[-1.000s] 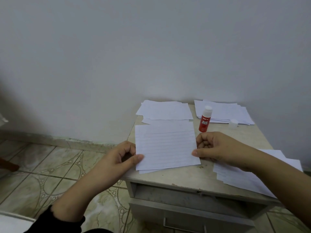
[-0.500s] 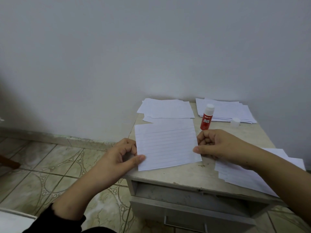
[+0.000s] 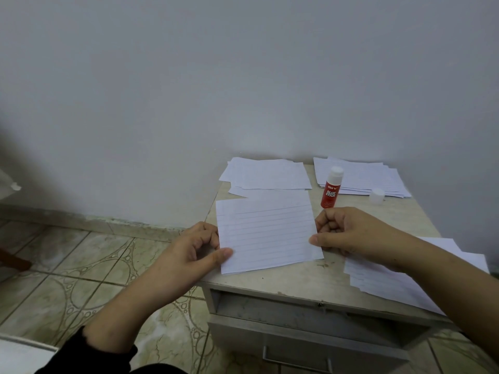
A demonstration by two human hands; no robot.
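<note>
Plain white wall backs a small worn surface, where a lined sheet sits at the front left, its side edges pinched by the left hand and right hand, thumbs on top and fingers curled. Gluing seems not yet done on it: the red glue stick, reading "GLUE STICK", stands uncapped behind, with its cap nearby and paper stacks around
</note>
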